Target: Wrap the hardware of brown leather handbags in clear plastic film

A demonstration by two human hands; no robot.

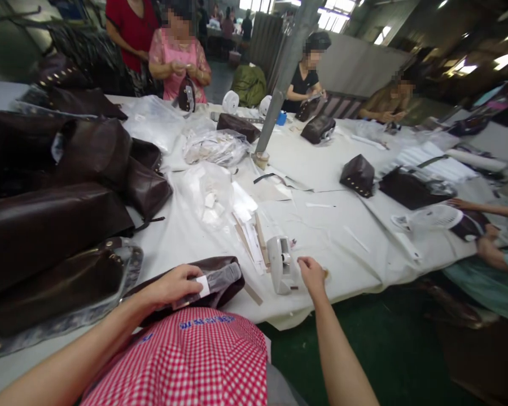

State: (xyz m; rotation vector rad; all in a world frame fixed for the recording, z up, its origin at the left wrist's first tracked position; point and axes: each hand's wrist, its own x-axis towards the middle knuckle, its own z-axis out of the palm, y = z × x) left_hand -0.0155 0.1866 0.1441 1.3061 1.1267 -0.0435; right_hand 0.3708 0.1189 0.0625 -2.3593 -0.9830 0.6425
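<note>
My left hand (173, 285) is closed on a small white tag (203, 285), pressing it against a dark brown leather bag (222, 277) wrapped partly in clear plastic at the table's near edge. My right hand (312, 273) is pinched beside a white tape dispenser (279, 262), its fingertips next to the dispenser's front; what they hold is too small to name. Strips of card and white paper slips (248, 225) lie just beyond the dispenser.
Stacked dark brown bags (55, 225) fill the left of the white table (347, 237). Plastic bags of tags (214, 146), a grey post (279, 79), more brown bags (358, 175) and a small fan (436, 217) lie farther off. Other people work at the far side and right.
</note>
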